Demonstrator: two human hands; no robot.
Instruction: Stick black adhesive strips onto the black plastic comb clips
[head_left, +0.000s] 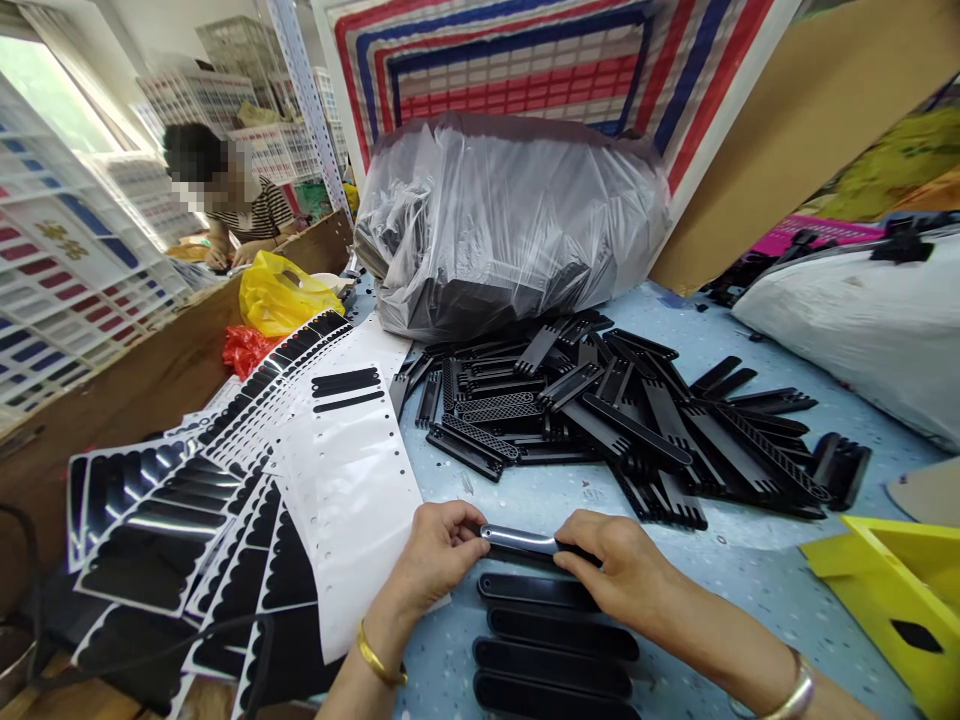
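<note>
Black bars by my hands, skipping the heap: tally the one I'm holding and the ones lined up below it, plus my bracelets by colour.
Held bar: 1
Lined-up bars: 4
Gold bracelet: 1
Silver bracelet: 1
Total: 7

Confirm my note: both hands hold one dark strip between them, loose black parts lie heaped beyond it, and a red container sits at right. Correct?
No: the container is yellow, not red, as the head view shows. The rest holds: left hand and right hand hold one dark strip, loose black parts heaped beyond it.
</note>
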